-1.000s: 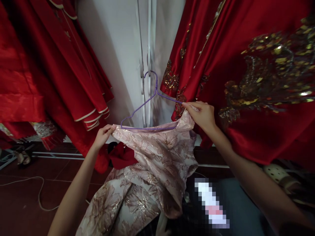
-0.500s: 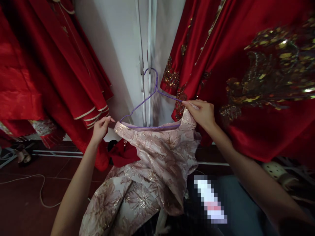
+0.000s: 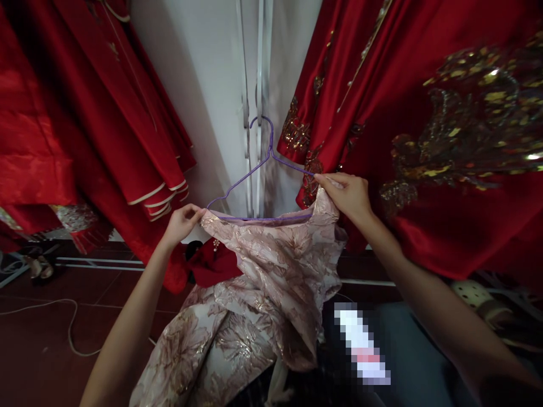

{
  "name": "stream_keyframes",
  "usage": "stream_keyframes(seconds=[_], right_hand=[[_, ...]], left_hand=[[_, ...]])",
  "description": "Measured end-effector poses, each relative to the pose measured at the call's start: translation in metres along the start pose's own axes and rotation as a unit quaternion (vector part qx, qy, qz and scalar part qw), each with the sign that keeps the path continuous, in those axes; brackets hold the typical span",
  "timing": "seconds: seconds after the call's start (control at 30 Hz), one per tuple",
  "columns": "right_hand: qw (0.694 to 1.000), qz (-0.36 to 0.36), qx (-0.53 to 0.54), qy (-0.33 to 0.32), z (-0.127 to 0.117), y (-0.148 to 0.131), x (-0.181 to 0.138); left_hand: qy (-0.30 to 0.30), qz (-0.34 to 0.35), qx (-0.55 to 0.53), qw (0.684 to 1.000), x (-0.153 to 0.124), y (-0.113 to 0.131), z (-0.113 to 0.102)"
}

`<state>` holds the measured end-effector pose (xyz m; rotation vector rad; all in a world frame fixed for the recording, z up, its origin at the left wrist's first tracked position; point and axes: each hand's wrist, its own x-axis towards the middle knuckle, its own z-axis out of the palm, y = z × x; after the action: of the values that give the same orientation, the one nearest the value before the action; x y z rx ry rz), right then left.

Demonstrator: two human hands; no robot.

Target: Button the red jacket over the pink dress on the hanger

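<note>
A pink and gold floral brocade dress [image 3: 271, 265] hangs on a purple wire hanger [image 3: 250, 172] in front of me, its skirt draped down toward my body. At the left end of the hanger, my left hand [image 3: 181, 224] pinches the dress's shoulder edge between thumb and fingers. On the other side my right hand [image 3: 348, 195] is closed on the right shoulder of the dress, with the hanger's arm passing under its fingertips. The hanger's hook stands up in front of the pale rack poles and seems to be off any bar.
Red garments hang at left [image 3: 97, 113], and a red gown with gold sequins [image 3: 462, 130] hangs at right. White metal poles [image 3: 261, 68] rise between them by the wall. A cable [image 3: 74, 333] and shoes [image 3: 42, 267] lie on the dark floor. A pale clog [image 3: 470, 294] is at lower right.
My left hand has moved right onto the left shoulder of the dress and now pinches it; before, it was just beside it. My right hand keeps its place.
</note>
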<state>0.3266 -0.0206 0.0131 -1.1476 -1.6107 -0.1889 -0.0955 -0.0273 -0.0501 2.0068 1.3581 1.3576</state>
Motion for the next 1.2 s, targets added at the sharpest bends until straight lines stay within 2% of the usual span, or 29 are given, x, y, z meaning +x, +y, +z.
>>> stream_keyframes(seconds=[0.1,0.17,0.27,0.33,0.4,0.5,0.57,0.63,0.67,0.73,0.8,1.03,1.1,1.2], right_hand=[[1.0,0.004,-0.007,-0.006,0.002,-0.001,-0.002],[1.0,0.006,-0.001,-0.012,0.003,-0.002,-0.003],[1.0,0.016,0.021,-0.014,0.003,-0.001,-0.004],[0.999,0.025,0.037,-0.015,0.002,0.0,-0.004],[0.998,0.035,0.046,-0.019,0.001,0.0,-0.003],[0.998,0.044,0.046,-0.018,0.002,-0.002,-0.004],[0.998,0.047,0.046,-0.016,0.004,-0.003,-0.005],[0.997,0.05,0.049,-0.014,0.006,-0.003,-0.006],[0.997,0.051,0.051,-0.014,0.007,-0.003,-0.007],[0.997,0.053,0.052,-0.013,0.008,-0.003,-0.007],[0.997,0.056,0.047,-0.015,0.007,-0.003,-0.007],[0.996,0.073,0.022,-0.04,0.003,-0.01,-0.007],[0.996,0.074,0.012,-0.042,0.003,-0.012,-0.007],[0.997,0.058,-0.002,-0.041,0.001,-0.012,-0.007]], left_hand=[[0.054,0.017,0.033,0.998,0.01,0.016,0.008],[0.078,0.024,0.019,0.996,0.018,0.033,0.018],[0.073,0.03,-0.033,0.996,0.029,0.054,0.03],[0.059,0.001,-0.075,0.995,0.032,0.057,0.034],[0.054,-0.056,-0.126,0.989,0.028,0.045,0.034],[0.03,-0.111,-0.157,0.981,0.005,0.009,0.038],[-0.065,-0.102,-0.089,0.989,-0.021,-0.016,0.046],[-0.18,-0.064,0.009,0.982,-0.049,-0.035,0.055],[-0.187,-0.042,0.069,0.979,-0.061,-0.04,0.059],[-0.167,-0.012,0.173,0.971,-0.078,-0.046,0.064],[-0.149,0.002,0.22,0.964,-0.082,-0.048,0.064],[-0.158,-0.043,0.114,0.98,-0.043,-0.042,0.038],[-0.114,-0.057,0.089,0.988,-0.029,-0.036,0.033],[0.009,-0.093,0.049,0.994,-0.007,-0.025,0.027]])
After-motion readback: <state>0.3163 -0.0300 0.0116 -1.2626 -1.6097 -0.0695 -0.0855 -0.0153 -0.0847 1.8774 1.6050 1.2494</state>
